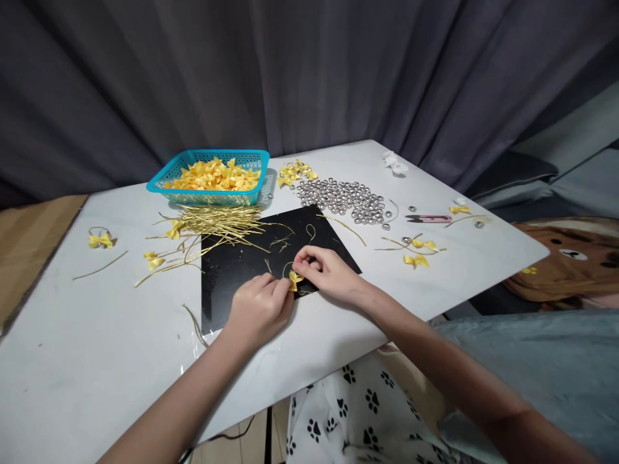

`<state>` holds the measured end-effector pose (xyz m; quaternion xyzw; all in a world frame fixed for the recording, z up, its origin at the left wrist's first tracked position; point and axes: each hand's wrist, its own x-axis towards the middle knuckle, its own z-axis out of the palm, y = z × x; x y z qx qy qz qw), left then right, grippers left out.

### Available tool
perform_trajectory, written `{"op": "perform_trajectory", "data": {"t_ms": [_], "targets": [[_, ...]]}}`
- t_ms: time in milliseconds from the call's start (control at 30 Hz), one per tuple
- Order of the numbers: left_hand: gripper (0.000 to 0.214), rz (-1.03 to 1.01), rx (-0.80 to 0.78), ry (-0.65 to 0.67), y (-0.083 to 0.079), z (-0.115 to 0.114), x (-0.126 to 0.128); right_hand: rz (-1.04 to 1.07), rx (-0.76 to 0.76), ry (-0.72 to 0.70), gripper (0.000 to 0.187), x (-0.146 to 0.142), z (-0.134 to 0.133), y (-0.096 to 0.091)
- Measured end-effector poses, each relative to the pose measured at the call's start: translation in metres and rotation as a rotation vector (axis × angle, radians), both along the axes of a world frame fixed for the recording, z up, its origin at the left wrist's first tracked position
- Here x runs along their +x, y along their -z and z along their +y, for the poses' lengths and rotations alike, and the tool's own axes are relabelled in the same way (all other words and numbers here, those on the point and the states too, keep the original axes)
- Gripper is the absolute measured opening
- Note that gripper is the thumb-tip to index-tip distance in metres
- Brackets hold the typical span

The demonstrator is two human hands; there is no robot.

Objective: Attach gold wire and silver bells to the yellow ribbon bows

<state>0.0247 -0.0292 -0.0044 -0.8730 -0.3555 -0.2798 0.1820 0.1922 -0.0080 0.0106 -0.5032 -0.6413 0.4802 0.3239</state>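
My left hand [258,308] is closed in a pinch on a small yellow ribbon bow [294,280] over the black mat [232,270]. My right hand [325,270] is curled beside it, fingertips pinching a thin gold wire [286,268] that loops up from the bow. Both hands meet at the mat's near edge. A bundle of gold wires [220,220] lies just beyond the mat. A pile of silver bells [341,198] lies to the right of it.
A blue basket [251,160] of yellow bows stands at the back of the white table [87,335]. Finished bows [420,252] and pink snips [430,219] lie at right, loose bows [100,240] at left. A bear cushion [570,258] sits beyond the table's right edge.
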Motion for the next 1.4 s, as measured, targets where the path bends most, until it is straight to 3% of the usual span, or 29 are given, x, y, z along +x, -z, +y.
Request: {"op": "perform_trajectory", "data": {"t_ms": [333,467,633,700,833,1100,1267,1400], "targets": [[0.020,-0.008,0.012,0.015,0.000,-0.001,0.000,0.202,-0.249,-0.065,0.011,0.002,0.002,0.005],[0.021,-0.011,0.012,0.020,0.000,0.000,0.000,0.151,-0.315,-0.025,0.009,0.002,0.003,0.007],[0.020,-0.004,0.022,0.010,0.000,0.000,-0.001,0.107,-0.213,0.055,0.008,0.000,0.004,0.003],[0.020,-0.005,0.024,0.009,0.000,0.000,-0.001,0.108,-0.218,0.021,0.001,0.000,0.004,0.000],[0.021,-0.016,0.025,0.003,-0.002,0.000,-0.001,0.161,-0.238,-0.067,0.009,0.002,0.003,-0.001],[0.017,-0.065,0.029,0.008,-0.001,0.001,-0.002,0.110,0.116,-0.060,0.009,-0.001,0.004,0.000],[0.017,-0.079,-0.001,0.025,0.000,0.004,-0.004,0.211,0.117,-0.054,0.009,-0.004,0.012,0.000],[0.015,-0.089,-0.003,0.021,0.001,0.005,-0.006,0.272,-0.007,-0.063,0.011,-0.006,0.017,-0.001]]}}
